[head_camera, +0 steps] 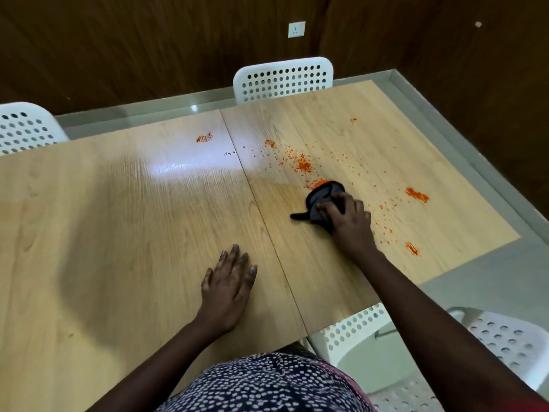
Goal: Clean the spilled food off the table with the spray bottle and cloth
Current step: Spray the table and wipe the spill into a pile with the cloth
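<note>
My right hand [349, 220] grips a bunched dark grey cloth [320, 197] and presses it on the wooden table [118, 218], right of the middle seam. Orange food bits sit heaped against the cloth's far edge. Orange spilled food [303, 165] lies scattered beyond and to the right of the cloth, with thicker patches at the right [417, 195], the near right [412, 248] and just left of the seam [204, 138]. My left hand [228, 289] rests flat on the table near the front edge, fingers straight. No spray bottle is in view.
White perforated chairs stand around the table: one at the far side [283, 78], one at the far left [25, 127], two at the near right [505, 343]. A wood-panelled wall with a socket [296, 29] rises behind.
</note>
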